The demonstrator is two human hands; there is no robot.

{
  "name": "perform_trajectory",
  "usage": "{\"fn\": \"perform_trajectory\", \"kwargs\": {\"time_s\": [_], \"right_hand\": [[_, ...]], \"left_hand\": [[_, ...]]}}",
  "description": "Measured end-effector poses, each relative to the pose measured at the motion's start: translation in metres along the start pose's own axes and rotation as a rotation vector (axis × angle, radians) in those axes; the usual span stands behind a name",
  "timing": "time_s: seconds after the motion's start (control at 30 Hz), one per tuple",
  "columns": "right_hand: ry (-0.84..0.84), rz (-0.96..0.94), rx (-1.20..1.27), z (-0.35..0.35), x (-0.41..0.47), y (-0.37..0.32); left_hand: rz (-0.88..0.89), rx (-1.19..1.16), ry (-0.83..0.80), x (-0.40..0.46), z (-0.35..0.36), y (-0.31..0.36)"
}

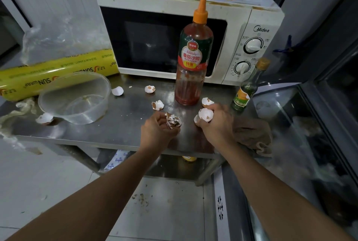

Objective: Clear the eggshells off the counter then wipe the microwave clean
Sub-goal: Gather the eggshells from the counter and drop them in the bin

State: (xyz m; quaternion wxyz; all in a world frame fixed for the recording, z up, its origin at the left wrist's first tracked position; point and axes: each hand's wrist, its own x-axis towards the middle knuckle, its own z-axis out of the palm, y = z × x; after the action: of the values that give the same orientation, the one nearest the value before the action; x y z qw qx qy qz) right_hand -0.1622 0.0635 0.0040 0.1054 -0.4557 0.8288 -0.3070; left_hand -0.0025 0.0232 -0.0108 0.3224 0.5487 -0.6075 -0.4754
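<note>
My left hand [157,128] grips a clump of crushed eggshells [173,121] just above the steel counter [120,124]. To its right, my right hand [217,122] holds white eggshell halves [205,114]. Loose shells lie on the counter: one [207,101] beside my right hand, one [157,105] ahead of my left hand, one [150,89] and one [117,91] near the microwave, and one [45,118] at the left edge. The white microwave [242,19] stands at the back, its top spattered with brown stains.
A tall ketchup bottle [191,62] stands in front of the microwave door. A small green glass bottle [246,89] is at the right. A clear plastic tub [75,97], a yellow cling-wrap roll [58,72], and a brown cloth [251,134] also sit on the counter.
</note>
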Motion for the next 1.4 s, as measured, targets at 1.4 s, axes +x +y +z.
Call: {"fn": "perform_trajectory", "kwargs": {"time_s": [1.4], "right_hand": [[-0.096,-0.045,0.034,0.023,0.072,0.029]], "left_hand": [[-0.011,-0.058,0.14,0.04,0.003,0.004]]}}
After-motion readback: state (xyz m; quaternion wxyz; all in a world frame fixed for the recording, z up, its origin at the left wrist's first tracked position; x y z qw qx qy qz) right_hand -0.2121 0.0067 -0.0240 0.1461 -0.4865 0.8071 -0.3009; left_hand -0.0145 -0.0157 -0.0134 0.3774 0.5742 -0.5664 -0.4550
